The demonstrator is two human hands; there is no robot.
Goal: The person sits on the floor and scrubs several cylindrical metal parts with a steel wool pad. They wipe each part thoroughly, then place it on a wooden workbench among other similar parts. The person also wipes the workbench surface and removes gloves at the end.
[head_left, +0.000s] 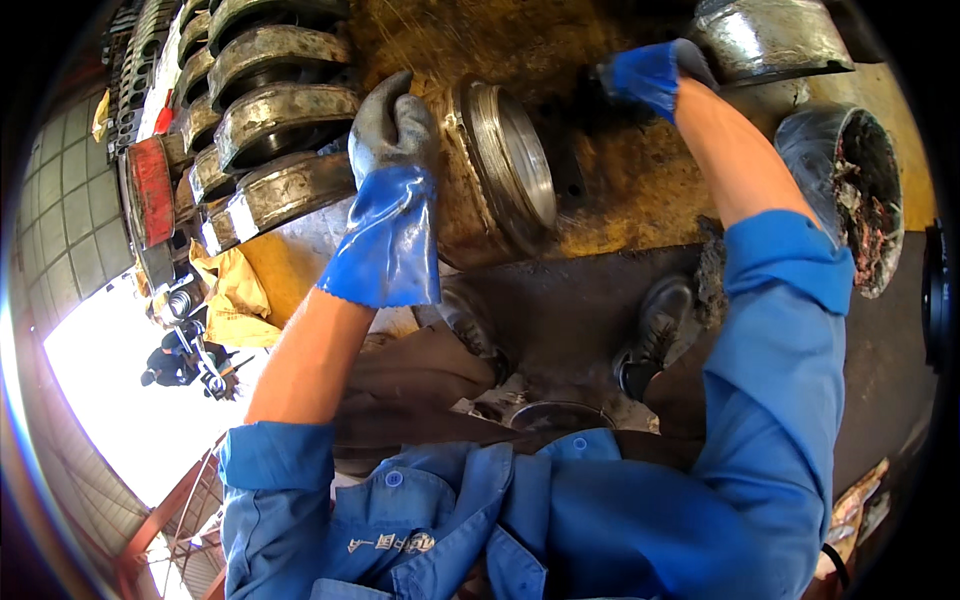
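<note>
Metal flanged ring (pixel 468 200) sat on surface (pixel 625 200) nr front edge, L hand (pixel 395 130) beside it, fingers loosely apart, R hand (pixel 638 78) fingers too dark to tell; unbraced, ring could've rolled off.

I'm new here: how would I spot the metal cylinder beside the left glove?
On the stained yellow-brown surface, find the blue-and-grey-gloved left hand. Just right of it lies the grimy metal cylinder. Unlike the stacked, curved metal rings, its bright, ridged mouth faces right.

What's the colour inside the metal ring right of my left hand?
The ring's inside is shiny silver, best seen in the head view.
</note>
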